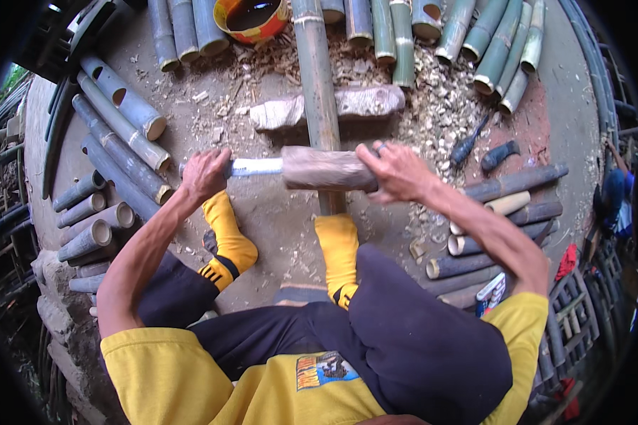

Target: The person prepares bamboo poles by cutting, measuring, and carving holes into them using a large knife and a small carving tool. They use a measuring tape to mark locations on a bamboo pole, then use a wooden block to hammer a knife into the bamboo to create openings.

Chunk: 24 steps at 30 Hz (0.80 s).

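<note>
My left hand is closed round the left end of a metal blade. At its other end the blade meets a thick, rough wooden block. Whether it enters the block or passes behind it, I cannot tell. My right hand grips the block's right end, thumb along the top. Blade and block lie crosswise over a long bamboo pole, covering part of it. The pole rests across a pale, rough log. Its near end reaches my right foot in a yellow sock.
Cut bamboo tubes lie in an arc on the left, with more green tubes at the back right and others at the right. A red-yellow bowl of dark liquid stands behind. Chips and a dark-handled tool lie on the ground.
</note>
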Motion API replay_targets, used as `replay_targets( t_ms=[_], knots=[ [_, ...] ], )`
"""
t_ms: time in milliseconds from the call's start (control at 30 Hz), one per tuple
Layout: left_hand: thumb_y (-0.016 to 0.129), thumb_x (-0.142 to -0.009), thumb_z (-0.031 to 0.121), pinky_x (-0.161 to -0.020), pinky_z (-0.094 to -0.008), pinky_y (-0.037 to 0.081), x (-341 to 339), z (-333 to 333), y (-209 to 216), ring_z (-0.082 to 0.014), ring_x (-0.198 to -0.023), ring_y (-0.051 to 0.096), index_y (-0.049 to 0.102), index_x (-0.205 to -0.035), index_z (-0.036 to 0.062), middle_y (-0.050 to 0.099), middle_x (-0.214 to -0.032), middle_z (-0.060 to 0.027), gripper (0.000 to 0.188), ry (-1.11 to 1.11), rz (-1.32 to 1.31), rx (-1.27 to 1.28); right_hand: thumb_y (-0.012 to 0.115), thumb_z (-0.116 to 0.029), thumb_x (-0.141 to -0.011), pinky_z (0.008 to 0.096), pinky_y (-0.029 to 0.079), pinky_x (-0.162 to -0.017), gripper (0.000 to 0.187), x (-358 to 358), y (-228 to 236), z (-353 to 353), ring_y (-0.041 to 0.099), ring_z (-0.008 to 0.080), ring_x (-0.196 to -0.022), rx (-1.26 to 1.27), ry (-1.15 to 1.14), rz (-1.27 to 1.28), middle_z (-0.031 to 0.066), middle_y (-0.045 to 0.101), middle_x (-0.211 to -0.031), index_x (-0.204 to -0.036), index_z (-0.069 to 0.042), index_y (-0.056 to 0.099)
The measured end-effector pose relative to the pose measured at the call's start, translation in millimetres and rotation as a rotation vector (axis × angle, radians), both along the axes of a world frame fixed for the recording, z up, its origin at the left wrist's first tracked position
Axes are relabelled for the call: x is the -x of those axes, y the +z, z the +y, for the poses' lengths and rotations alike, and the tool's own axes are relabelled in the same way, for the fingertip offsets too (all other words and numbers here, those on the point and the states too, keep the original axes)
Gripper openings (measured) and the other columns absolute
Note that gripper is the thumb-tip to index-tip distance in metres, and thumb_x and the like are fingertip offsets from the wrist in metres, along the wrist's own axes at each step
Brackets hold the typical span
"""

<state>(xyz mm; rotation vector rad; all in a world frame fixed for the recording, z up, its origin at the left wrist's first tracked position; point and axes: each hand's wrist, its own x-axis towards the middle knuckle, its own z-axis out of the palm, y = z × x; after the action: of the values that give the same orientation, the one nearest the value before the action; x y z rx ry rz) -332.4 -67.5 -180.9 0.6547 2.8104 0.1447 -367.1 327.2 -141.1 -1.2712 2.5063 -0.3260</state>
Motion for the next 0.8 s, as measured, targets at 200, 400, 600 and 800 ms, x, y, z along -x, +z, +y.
replay_targets(
  t_ms=[200,400,600,800],
  knots=[
    [0.059,-0.070,0.010,-0.062,-0.0424,0.044,-2,-1,-4,-0.0304,-0.070,0.060,0.049,-0.085,0.0086,0.057,-0.071,-0.0105,0.018,0.001,-0.050,0.026,0.067,-0.023,-0.064,0.0358,0.050,-0.066,0.048,-26,18,-2,0.059,0.0230,-0.075,0.564,0.320,0.076,0.0122,0.056,-0.089,-0.106,-0.003,0.055],
    [0.058,-0.073,0.010,-0.064,-0.0441,0.045,-36,10,5,-0.0311,-0.074,0.059,0.050,-0.095,0.0080,0.056,-0.080,-0.0131,0.023,0.191,-0.030,-0.032,0.077,-0.038,-0.060,0.0413,0.053,-0.069,0.086,-46,5,26,0.061,0.0341,-0.076,0.152,-0.298,-0.203,0.0205,0.056,-0.097,-0.127,-0.001,0.038],
    [0.073,-0.066,0.010,-0.069,-0.0411,0.049,-93,28,61,-0.0334,-0.077,0.059,0.049,-0.097,0.0069,0.056,-0.085,-0.0146,0.040,0.352,-0.439,-0.500,0.079,-0.027,-0.059,0.0422,0.050,-0.083,0.095,-109,17,50,0.058,0.0418,-0.102,0.433,-0.934,-0.297,0.0271,0.053,-0.118,-0.136,-0.003,0.028],
    [0.071,-0.065,0.016,-0.064,-0.0362,0.050,-13,-31,51,-0.0309,-0.071,0.062,0.055,-0.102,0.0102,0.060,-0.078,-0.0124,0.041,0.137,-0.304,-0.416,0.076,-0.021,-0.061,0.0437,0.041,-0.096,0.098,-152,-17,70,0.049,0.0436,-0.114,0.157,-1.125,-0.690,0.0300,0.049,-0.122,-0.140,-0.007,0.019]
  ],
)
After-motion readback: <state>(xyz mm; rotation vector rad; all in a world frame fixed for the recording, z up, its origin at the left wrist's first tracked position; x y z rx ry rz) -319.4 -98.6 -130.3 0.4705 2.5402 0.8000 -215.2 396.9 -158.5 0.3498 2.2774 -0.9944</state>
